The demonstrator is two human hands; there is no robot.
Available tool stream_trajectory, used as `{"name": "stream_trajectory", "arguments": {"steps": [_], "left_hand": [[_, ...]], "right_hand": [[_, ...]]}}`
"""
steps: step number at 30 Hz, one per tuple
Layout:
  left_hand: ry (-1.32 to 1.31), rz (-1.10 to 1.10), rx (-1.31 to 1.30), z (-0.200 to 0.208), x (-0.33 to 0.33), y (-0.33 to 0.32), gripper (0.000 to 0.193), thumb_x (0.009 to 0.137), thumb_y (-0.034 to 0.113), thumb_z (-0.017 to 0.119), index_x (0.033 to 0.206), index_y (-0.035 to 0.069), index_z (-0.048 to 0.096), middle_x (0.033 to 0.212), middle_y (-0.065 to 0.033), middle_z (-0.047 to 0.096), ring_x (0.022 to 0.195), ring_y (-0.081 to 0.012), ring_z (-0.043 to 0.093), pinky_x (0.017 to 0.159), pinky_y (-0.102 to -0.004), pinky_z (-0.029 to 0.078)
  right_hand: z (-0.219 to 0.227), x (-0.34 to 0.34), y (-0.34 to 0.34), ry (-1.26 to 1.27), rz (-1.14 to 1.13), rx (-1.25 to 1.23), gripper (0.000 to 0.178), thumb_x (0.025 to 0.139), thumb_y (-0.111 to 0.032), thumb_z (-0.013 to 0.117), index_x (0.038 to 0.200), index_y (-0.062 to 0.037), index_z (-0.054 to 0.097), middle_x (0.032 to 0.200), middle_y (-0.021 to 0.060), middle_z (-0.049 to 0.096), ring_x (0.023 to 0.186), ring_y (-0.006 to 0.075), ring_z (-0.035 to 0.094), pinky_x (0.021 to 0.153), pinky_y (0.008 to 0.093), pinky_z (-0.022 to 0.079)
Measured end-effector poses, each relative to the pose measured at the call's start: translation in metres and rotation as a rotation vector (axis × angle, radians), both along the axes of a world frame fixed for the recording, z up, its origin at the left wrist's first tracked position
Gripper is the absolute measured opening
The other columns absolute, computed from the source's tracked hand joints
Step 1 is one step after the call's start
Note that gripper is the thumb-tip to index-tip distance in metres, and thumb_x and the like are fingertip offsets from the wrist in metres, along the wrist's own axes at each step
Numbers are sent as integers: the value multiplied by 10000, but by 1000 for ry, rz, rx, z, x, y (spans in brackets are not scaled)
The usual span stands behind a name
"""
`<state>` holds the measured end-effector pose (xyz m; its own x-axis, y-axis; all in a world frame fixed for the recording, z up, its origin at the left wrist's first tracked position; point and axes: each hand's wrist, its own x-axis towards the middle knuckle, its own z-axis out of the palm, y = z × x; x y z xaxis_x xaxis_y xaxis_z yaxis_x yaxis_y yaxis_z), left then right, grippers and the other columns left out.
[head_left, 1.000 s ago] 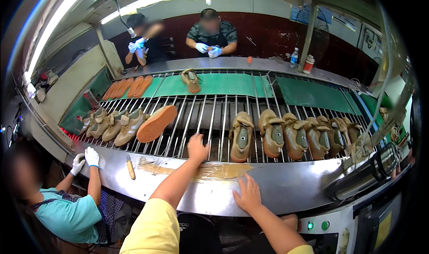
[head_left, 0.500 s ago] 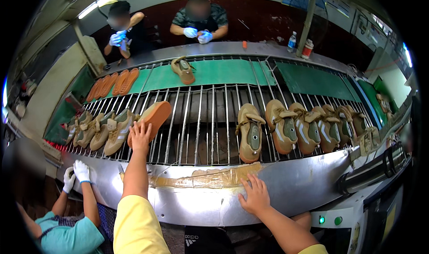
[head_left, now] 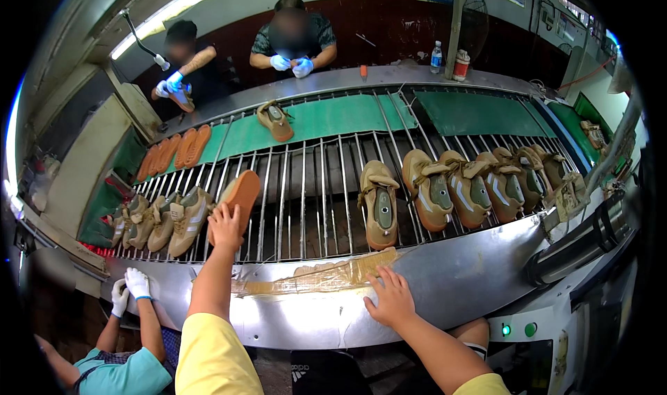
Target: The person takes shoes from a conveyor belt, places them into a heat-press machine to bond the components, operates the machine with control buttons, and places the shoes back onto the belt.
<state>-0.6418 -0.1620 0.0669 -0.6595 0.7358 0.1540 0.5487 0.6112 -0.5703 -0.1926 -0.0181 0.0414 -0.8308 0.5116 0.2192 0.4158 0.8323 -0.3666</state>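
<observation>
Head view: I watch the left hand [head_left: 226,229], now clasping the orange-soled sneaker [head_left: 244,188] at nine o'clock, tip it steeper, seemingly secured; right hand [head_left: 391,299] rests, fingers apart, at five on the worktop [head_left: 451,277].

The near surface [head_left: 472,270] is smooth, glossy metal, partly covered by shiny, creased brown tape [head_left: 326,275]. The slim metal rods [head_left: 303,193] gleam, while the green belt [head_left: 333,113] looks matt. The tan shoes [head_left: 425,179] appear matt, cloth or suede; the upturned orange sole [head_left: 244,190] looks rubbery. The yellow sleeve [head_left: 215,357] is soft, matt cloth; the white gloves [head_left: 138,282] look like fabric.
</observation>
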Motion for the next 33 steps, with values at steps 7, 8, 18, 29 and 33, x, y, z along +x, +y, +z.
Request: {"name": "stream_trajectory", "arguments": {"steps": [7,8,18,29,33], "left_hand": [[-255,96,144,88,72,-16,850,493,431,828,1205,108,494,1254,-181,459,1139,-370,478,922,-475,411],[-299,116,167,104,85,-24,834,495,438,819,1192,101,509,1227,-180,476,1119,-365,497,913,-473,422],[-650,-512,12,221,291,-98,723,510,438,796,1050,14,571,1194,-204,518,1098,-375,515,890,-458,426],[-1209,-1126,-449,258,438,-87,671,594,387,756,1105,30,510,1288,-233,450,1167,-385,470,932,-474,413],[-1211,-1391,-202,238,464,-40,639,629,390,806,1116,61,555,1277,-192,503,1176,-374,479,986,-475,381]], "right_hand": [[-7,1,-2,43,2,-1,530,810,-375,610,1255,-94,549,1348,153,458,1304,292,369,1049,429,299],[-9,1,-3,33,4,-7,532,809,-378,609,1253,-90,551,1352,153,455,1306,292,366,1050,427,298],[106,22,-38,359,410,-27,794,721,-287,719,1414,-128,365,1426,183,374,1340,340,333,1107,469,261],[173,219,-132,250,527,-498,1058,568,-334,800,1433,-27,275,1098,194,627,899,359,644,776,386,525],[176,308,-159,336,20,-705,1100,595,-342,824,1461,-33,219,1214,180,593,1046,313,623,903,353,477]]}}
